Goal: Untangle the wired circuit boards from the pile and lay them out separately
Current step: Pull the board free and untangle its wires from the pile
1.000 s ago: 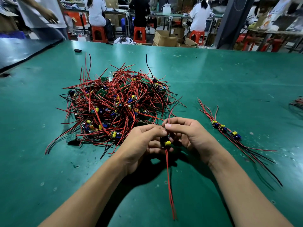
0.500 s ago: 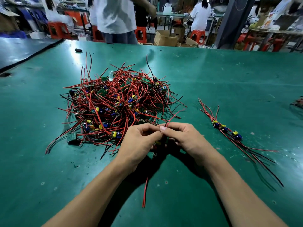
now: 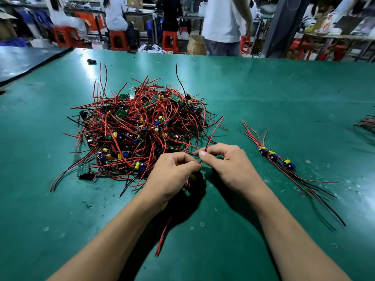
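Note:
A tangled pile of small circuit boards with red and black wires [image 3: 140, 130] lies on the green table, left of centre. Just in front of its near right edge, my left hand [image 3: 172, 175] grips one wired board [image 3: 192, 176]; only a yellow part of it shows under the fingers. Its red tail wires [image 3: 162, 238] hang down toward me. My right hand [image 3: 229, 163] pinches the same board's upper wires [image 3: 213, 132], which rise toward the pile. Three separated boards [image 3: 274, 157] lie in a row to the right, wires trailing both ways.
The green table [image 3: 284, 94] stretches far back and to the right. A small black object [image 3: 91, 61] lies at the far left. More wires [image 3: 367, 123] show at the right edge. People, red stools and cardboard boxes stand beyond the table's far edge.
The board has slipped from plain view between my hands to almost hidden under my left fingers. The hanging tail wires swung left and look shorter. A person walked rightward behind the table.

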`<state>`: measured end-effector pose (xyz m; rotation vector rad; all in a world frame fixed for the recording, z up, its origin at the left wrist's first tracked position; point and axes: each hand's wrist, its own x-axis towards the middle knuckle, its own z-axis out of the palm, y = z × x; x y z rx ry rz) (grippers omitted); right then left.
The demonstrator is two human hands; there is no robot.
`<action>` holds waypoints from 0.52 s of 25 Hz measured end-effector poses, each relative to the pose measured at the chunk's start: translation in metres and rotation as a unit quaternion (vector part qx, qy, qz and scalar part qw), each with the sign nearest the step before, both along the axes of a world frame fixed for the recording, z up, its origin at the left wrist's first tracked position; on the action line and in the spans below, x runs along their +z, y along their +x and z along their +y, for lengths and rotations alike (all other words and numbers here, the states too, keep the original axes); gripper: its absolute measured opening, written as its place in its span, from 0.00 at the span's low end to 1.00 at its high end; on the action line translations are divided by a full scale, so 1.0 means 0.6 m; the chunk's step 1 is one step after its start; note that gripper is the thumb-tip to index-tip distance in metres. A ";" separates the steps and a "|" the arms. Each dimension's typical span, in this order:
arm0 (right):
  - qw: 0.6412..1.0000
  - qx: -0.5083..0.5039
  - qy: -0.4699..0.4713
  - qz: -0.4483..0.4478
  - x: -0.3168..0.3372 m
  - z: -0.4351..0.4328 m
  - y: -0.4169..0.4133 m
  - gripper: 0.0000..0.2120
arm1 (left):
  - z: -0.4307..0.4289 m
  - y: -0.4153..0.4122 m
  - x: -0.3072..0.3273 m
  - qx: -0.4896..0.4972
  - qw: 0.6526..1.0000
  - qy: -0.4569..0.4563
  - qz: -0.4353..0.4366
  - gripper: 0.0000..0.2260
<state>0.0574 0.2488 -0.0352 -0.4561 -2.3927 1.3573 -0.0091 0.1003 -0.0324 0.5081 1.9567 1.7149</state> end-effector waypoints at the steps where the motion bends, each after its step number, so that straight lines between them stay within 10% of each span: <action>1: 1.000 -0.008 0.003 0.006 0.000 0.001 0.000 0.08 | 0.000 0.000 0.000 -0.002 1.000 -0.002 -0.003 0.03; 13: 0.972 -0.133 0.119 0.150 -0.024 0.001 -0.017 0.05 | -0.002 0.001 0.014 -0.026 0.999 -0.018 -0.013 0.06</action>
